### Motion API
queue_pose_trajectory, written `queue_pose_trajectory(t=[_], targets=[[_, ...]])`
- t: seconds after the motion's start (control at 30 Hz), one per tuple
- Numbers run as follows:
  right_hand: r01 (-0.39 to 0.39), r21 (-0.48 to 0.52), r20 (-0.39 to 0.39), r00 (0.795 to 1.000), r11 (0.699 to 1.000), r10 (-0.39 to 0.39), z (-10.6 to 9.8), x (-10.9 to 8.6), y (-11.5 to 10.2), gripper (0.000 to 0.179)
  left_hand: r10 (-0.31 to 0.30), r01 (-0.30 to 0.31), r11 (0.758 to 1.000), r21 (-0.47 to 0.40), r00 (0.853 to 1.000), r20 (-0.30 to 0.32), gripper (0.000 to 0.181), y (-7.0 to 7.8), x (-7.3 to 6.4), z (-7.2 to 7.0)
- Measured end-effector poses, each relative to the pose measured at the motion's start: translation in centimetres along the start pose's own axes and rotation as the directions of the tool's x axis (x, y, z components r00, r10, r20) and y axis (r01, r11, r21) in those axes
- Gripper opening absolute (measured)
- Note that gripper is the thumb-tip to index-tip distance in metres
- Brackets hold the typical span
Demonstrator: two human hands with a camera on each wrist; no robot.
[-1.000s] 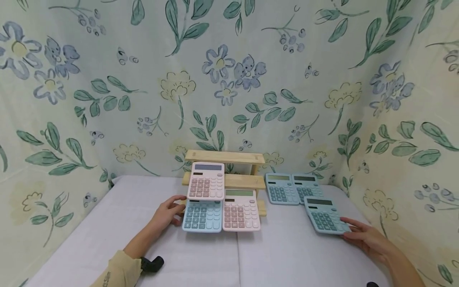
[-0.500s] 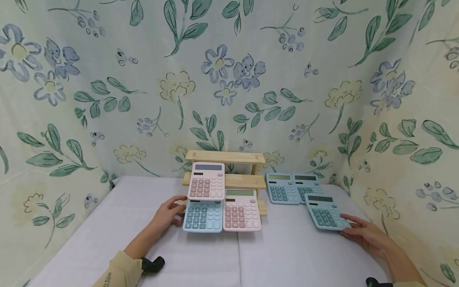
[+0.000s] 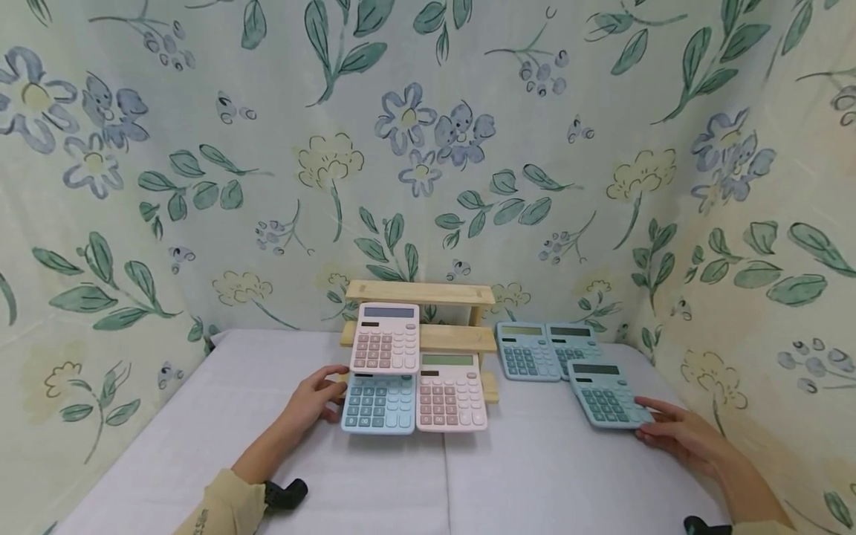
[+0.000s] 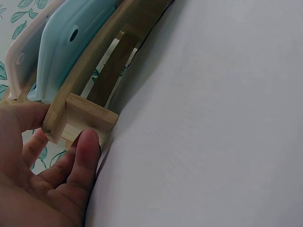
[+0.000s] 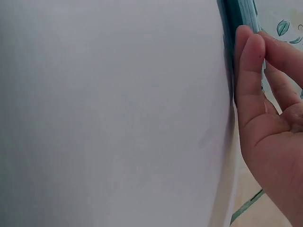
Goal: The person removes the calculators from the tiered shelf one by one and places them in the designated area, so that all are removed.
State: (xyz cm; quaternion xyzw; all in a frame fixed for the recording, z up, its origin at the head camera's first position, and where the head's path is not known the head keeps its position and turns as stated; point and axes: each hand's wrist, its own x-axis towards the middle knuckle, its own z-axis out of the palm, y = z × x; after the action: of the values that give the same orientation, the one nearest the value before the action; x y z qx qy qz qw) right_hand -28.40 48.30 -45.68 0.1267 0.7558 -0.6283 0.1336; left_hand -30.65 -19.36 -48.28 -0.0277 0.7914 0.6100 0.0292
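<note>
A small wooden rack (image 3: 461, 338) stands at the back of the table, with a pink calculator (image 3: 386, 338) on its upper tier. Below it, a blue calculator (image 3: 378, 403) and a second pink calculator (image 3: 451, 394) lean side by side. My left hand (image 3: 309, 401) grips the rack's left end; in the left wrist view the thumb and fingers sit around the wooden end piece (image 4: 90, 111). On the right, my right hand (image 3: 682, 438) pinches the lower right edge of another blue calculator (image 3: 608, 397), which lies tilted on the white cloth. Its far corner comes close to two blue calculators behind.
Those two blue calculators (image 3: 524, 351) lie side by side to the right of the rack. White cloth (image 3: 374, 483) covers the table. Floral fabric (image 3: 267, 186) closes off the back and both sides. A black wrist device (image 3: 285, 493) shows by the left sleeve.
The calculator in my right hand has shifted slightly toward the back over the first half second, then stayed still. My left hand and the rack keep their places.
</note>
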Motion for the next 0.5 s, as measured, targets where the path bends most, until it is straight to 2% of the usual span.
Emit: queue_pose_trajectory(t=[0.13,0.33,0.5], targets=[[0.006,-0.012,-0.023,1.0,1.0,-0.006,0.2,-0.1,-0.1,0.086,0.001,-0.001,1.0,-0.003,1.0,-0.003,0.041,0.1,0.0,0.1],[-0.006,-0.087,-0.075,0.997,0.996,0.0,0.8,-0.2,-0.3,0.085,-0.004,0.004,1.0,0.001,1.0,-0.004,0.041,0.1,0.0,0.1],[0.012,-0.265,-0.131,0.99,0.964,-0.049,1.4,-0.1,-0.1,0.077,0.0,0.0,1.0,0.001,1.0,-0.004,0.041,0.0,0.0,0.0]])
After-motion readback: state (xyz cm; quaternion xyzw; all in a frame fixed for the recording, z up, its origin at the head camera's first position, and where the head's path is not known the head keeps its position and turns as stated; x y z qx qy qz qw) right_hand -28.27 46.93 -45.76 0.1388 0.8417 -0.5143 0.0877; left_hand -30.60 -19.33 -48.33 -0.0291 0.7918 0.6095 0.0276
